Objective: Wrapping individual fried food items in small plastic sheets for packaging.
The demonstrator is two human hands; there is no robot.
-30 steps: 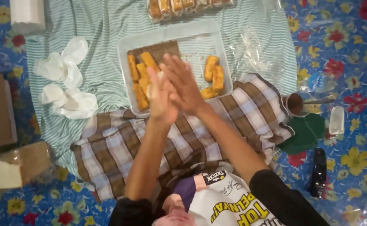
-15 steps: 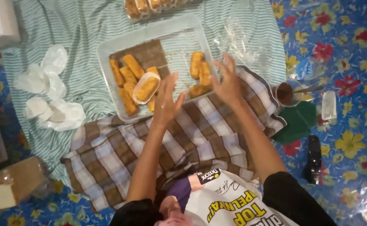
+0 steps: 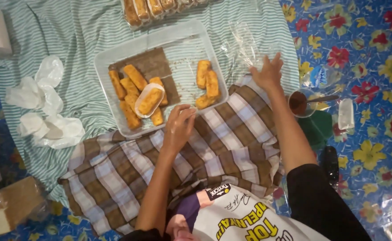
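A clear plastic tray (image 3: pixel 115 58) on a striped cloth holds golden fried rolls in a left group (image 3: pixel 131 82) and a right group (image 3: pixel 207 82). One roll wrapped in clear plastic (image 3: pixel 150 100) lies on the left group. My left hand (image 3: pixel 178 127) hovers at the tray's front edge, fingers curled together, with nothing visible in them. My right hand (image 3: pixel 267 73) is spread with fingers apart on a pile of clear plastic bags (image 3: pixel 243 42) to the right of the tray.
A checked cloth (image 3: pixel 231 147) covers my lap. Crumpled white plastic (image 3: pixel 48 111) lies left of the tray, and another tray of rolls (image 3: pixel 151 9) sits beyond it. A cup of brown sauce with a spoon (image 3: pixel 299 103) stands at the right. A cardboard box (image 3: pixel 12 205) sits lower left.
My hands, pressed together above the tray, separated; the wrapped roll then lay on the left group. My right hand moved right onto the plastic bags, my left drew back to the tray's front edge.
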